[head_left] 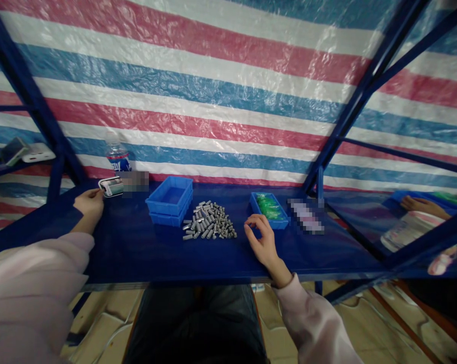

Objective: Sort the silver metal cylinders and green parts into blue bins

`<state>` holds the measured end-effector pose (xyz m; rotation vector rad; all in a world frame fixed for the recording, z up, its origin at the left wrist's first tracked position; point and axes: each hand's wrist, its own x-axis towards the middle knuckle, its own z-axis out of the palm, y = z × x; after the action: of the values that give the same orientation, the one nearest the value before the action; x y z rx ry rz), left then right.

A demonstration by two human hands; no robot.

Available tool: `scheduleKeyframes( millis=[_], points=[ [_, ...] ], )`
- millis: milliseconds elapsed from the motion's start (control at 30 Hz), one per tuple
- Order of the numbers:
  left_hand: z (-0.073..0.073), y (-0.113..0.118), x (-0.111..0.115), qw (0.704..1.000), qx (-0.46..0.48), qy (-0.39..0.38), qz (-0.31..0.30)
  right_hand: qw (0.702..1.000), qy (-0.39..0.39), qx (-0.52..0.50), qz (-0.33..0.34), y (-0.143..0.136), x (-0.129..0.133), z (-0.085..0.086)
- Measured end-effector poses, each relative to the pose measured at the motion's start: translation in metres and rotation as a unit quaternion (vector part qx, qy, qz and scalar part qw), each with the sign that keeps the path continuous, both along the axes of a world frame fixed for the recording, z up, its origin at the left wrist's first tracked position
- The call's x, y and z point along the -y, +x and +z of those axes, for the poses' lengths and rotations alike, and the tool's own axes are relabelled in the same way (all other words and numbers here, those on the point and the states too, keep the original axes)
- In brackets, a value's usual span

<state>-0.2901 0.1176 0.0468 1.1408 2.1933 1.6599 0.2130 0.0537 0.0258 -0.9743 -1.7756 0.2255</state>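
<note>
Your small cylinders (209, 220) looked like bare metal, smooth with a dull sheen. The stacked bins (170, 199) were smooth moulded plastic, the green contents (268, 208) glossy. Your worktop (213, 260) had a smooth, shiny finish; the striped sheet (198, 86) was crinkled, glossy plastic, and your sleeves (38, 283) soft cloth.

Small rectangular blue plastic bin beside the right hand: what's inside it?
Inside the small rectangular blue plastic bin lies shiny, bright green plastic-looking material. What exactly it is, I can't tell; the bin's floor and anything beneath the green layer are covered.
</note>
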Motion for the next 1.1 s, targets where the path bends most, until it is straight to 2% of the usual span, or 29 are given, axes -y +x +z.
scheduleKeyframes(
  millis=[133,200,267,333,433,533,600,667,767,833,933,1033,1100],
  points=[
    [0.006,0.001,0.002,0.999,0.017,-0.024,0.039,1.0,-0.01,0.01,-0.016,0.0,-0.002,-0.002],
    [0.012,0.005,-0.001,0.998,0.014,-0.012,0.065,0.999,-0.023,0.027,-0.023,0.0,-0.003,-0.005],
    [0.02,0.014,-0.004,0.997,0.0,0.012,0.082,0.997,-0.046,0.057,-0.025,0.0,-0.005,-0.007],
    [0.028,0.029,-0.006,0.997,-0.018,0.024,0.066,0.993,-0.068,0.092,-0.022,-0.001,-0.006,-0.01],
    [0.035,0.065,0.003,0.996,-0.069,0.048,-0.03,0.988,-0.092,0.123,-0.023,-0.002,-0.005,-0.012],
    [0.032,0.114,0.025,0.981,-0.128,0.061,-0.132,0.985,-0.109,0.126,-0.033,-0.002,-0.004,-0.013],
    [0.027,0.148,0.041,0.972,-0.17,0.055,-0.152,0.985,-0.112,0.127,-0.042,-0.001,-0.004,-0.013],
    [0.022,0.177,0.053,0.958,-0.259,-0.008,-0.119,0.984,-0.109,0.134,-0.044,0.0,-0.005,-0.014],
    [0.015,0.203,0.058,0.949,-0.303,-0.039,-0.075,0.983,-0.102,0.15,-0.035,0.002,-0.006,-0.016],
    [0.012,0.206,0.055,0.954,-0.291,-0.036,-0.055,0.981,-0.096,0.165,-0.03,0.002,-0.006,-0.017],
    [0.006,0.199,0.048,0.968,-0.242,-0.011,-0.062,0.978,-0.088,0.185,-0.026,0.003,-0.008,-0.019],
    [0.001,0.191,0.042,0.97,-0.223,0.063,-0.073,0.976,-0.088,0.196,-0.023,0.004,-0.01,-0.021],
    [0.001,0.189,0.041,0.967,-0.224,0.103,-0.059,0.976,-0.089,0.197,-0.022,0.004,-0.011,-0.023]
  ],
)
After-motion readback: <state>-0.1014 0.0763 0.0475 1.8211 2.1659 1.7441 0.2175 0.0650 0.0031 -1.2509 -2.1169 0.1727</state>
